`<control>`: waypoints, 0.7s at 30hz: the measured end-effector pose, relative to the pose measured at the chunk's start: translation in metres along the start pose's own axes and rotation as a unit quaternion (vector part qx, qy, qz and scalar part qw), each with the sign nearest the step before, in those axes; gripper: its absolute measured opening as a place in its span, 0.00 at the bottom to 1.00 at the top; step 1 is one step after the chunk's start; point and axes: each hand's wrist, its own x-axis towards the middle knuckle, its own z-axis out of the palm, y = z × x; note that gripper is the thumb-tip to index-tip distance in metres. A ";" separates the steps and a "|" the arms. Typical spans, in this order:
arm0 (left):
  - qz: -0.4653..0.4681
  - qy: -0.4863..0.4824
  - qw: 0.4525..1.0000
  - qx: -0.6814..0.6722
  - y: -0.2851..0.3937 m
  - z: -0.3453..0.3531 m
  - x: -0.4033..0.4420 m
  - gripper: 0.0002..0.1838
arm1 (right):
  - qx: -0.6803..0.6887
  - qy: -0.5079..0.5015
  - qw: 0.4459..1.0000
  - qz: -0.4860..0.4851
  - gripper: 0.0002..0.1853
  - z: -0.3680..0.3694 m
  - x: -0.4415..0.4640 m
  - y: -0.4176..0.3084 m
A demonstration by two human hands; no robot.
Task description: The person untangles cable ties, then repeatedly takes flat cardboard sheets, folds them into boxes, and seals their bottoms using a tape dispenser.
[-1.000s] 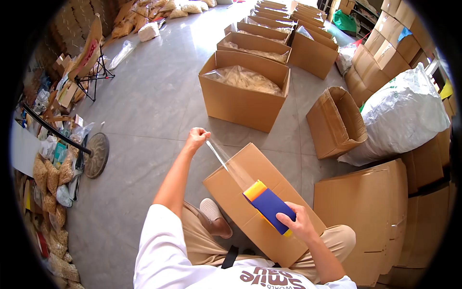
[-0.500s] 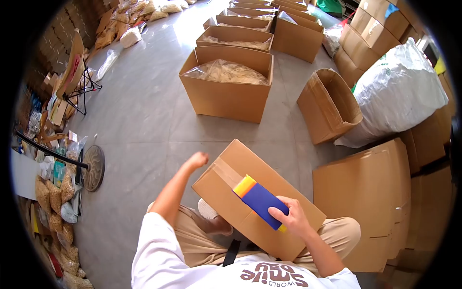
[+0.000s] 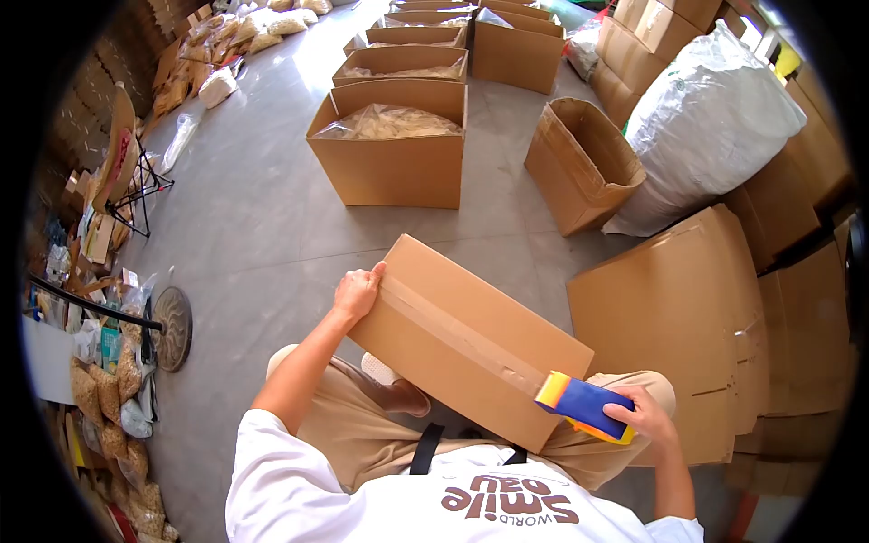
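Observation:
A closed cardboard box (image 3: pixel 453 362) lies slantwise across my lap, with a strip of clear tape (image 3: pixel 453 330) running along its seam. My right hand (image 3: pixel 644 414) grips a blue and yellow tape dispenser (image 3: pixel 588 405) at the box's right end. The dispenser's yellow front touches or nearly touches the end of the tape strip. At the far left corner, my left hand (image 3: pixel 359 290) is closed around the edge of the box, its thumb near the top face.
Ahead stands an open carton (image 3: pixel 389 163) holding a plastic-lined filling, with more cartons in rows behind it. An open empty carton (image 3: pixel 584 167) and a big white sack (image 3: pixel 706 127) are at right. Flat cardboard (image 3: pixel 661 335) leans nearby. A round base (image 3: pixel 172 328) stands left.
My right hand has drawn the dispenser right and down along the seam, leaving tape behind it. My left hand has come onto the box's corner. The view has shifted slightly.

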 end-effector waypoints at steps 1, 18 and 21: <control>0.006 -0.003 1.000 0.001 0.000 -0.001 0.001 0.38 | 0.003 0.011 0.999 0.036 0.19 0.001 -0.011 0.003; 0.087 -0.051 0.978 0.180 0.021 -0.005 -0.005 0.43 | 0.047 0.073 0.978 -0.188 0.21 0.101 0.165 -0.017; 0.087 -0.066 0.980 0.167 0.022 -0.008 -0.002 0.44 | 0.006 -0.003 0.984 -0.175 0.23 0.067 0.133 -0.016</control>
